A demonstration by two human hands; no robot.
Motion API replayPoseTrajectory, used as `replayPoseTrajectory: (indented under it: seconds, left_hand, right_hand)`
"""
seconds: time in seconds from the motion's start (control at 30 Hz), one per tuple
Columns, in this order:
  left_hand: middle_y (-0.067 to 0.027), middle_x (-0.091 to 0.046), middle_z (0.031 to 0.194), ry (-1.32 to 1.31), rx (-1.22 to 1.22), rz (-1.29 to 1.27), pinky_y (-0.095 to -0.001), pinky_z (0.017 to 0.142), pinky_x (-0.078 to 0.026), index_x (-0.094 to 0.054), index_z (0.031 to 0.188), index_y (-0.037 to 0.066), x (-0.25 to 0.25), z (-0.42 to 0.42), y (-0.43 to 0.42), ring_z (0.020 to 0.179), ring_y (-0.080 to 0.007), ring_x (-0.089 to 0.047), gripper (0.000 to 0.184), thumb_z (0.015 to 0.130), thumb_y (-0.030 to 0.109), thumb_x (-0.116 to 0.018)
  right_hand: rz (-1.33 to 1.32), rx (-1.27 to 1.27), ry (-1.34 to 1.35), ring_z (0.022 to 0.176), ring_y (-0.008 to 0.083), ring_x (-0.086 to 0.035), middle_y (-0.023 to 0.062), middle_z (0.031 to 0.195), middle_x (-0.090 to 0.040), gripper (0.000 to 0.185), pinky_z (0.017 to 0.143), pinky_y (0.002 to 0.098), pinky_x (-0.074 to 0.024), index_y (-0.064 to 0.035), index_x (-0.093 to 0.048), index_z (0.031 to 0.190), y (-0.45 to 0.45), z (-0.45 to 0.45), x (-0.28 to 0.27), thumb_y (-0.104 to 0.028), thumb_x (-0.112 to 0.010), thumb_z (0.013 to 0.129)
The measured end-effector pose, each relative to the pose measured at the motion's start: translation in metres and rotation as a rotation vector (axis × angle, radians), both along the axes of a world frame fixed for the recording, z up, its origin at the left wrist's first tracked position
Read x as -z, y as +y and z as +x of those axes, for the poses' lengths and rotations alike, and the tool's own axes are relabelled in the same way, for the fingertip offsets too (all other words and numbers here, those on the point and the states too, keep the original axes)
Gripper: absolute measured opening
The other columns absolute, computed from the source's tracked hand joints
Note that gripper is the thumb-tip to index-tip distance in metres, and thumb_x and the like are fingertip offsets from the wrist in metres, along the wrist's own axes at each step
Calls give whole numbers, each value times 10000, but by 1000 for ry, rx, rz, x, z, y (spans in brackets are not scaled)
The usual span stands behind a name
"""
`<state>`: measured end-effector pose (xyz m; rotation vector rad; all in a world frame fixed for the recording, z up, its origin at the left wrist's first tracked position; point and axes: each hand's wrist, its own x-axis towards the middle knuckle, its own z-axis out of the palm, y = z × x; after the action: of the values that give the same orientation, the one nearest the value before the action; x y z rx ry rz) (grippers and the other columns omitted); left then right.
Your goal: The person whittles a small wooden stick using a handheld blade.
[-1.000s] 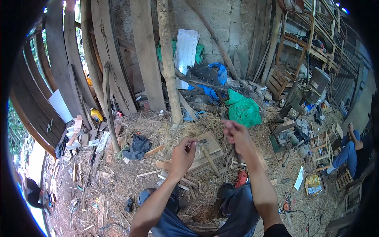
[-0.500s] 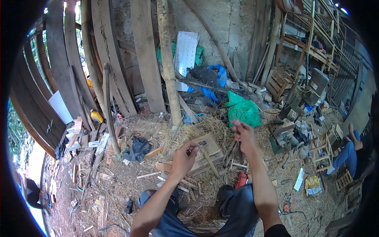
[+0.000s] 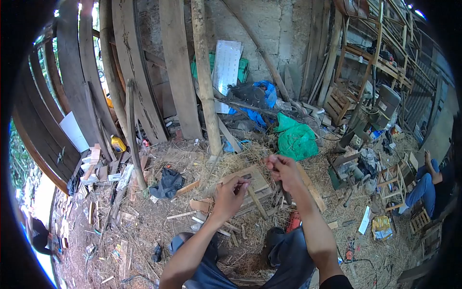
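Observation:
My left hand (image 3: 230,196) is closed in a pinch over a wooden block (image 3: 258,177) on the ground. A small, dark, thin piece (image 3: 247,177) shows at its fingertips; its kind is too small to tell. My right hand (image 3: 286,174) is a little higher and to the right, apart from the left. Its thumb and fingers are pinched together, and whatever they may hold is hidden. Below the hands, a wooden stick (image 3: 258,203) leans across the block. A red object (image 3: 294,220) lies near my right knee, partly covered by my forearm.
A light board (image 3: 312,189) lies right of my right forearm. Beyond are a green sack (image 3: 296,137), a wooden post (image 3: 206,91) and a black plastic bag (image 3: 168,183). Straw and wood scraps cover the ground. At far right sits another person (image 3: 423,190) beside a small wooden frame (image 3: 392,188).
My right hand has moved left and down, closer to my left hand. My left hand has shifted slightly right. The light board beside my right forearm has come into view.

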<state>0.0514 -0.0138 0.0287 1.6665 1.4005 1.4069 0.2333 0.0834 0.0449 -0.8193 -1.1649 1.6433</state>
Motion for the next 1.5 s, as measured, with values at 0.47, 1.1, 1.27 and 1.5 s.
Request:
replayPoseTrajectory:
  seconds: [0.47, 1.1, 1.27, 1.5]
  left_hand:
    - [36, -533, 705, -374, 116, -218, -208, 565, -340, -604, 899, -3, 0, -36, -3, 614, -46, -428, 105, 891, 90, -554]
    - [26, -558, 702, -365, 223, -214, -200, 575, -350, -595, 923, -13, 4, -12, 1, 648, -30, -458, 152, 891, 135, -585]
    - [29, -564, 764, -282, 213, -229, -181, 588, -331, -589, 904, 21, 1, -11, 0, 673, -25, -450, 134, 897, 155, -578]
    - [6, -560, 748, -369, 128, -356, -201, 585, -354, -599, 934, -5, -4, -32, -7, 641, -47, -454, 135, 901, 115, -547]
  right_hand:
    - [40, 349, 139, 465, 33, -346, -30, 668, -507, 245, 418, 185, -248, -17, -589, 1018, 31, 61, 4, -232, -579, 899]
    - [-6, -15, -23, 467, 32, -386, -35, 660, -546, 241, 428, 198, -281, -9, -609, 967, 9, 14, -6, -238, -585, 896]
    - [0, 214, -19, 461, 34, -380, -31, 691, -538, 220, 414, 196, -274, -17, -603, 940, 33, 25, 11, -230, -591, 887]
    - [52, 353, 64, 486, 35, -366, -22, 711, -525, 214, 404, 183, -244, -33, -603, 1014, 36, 68, 20, -208, -577, 894]
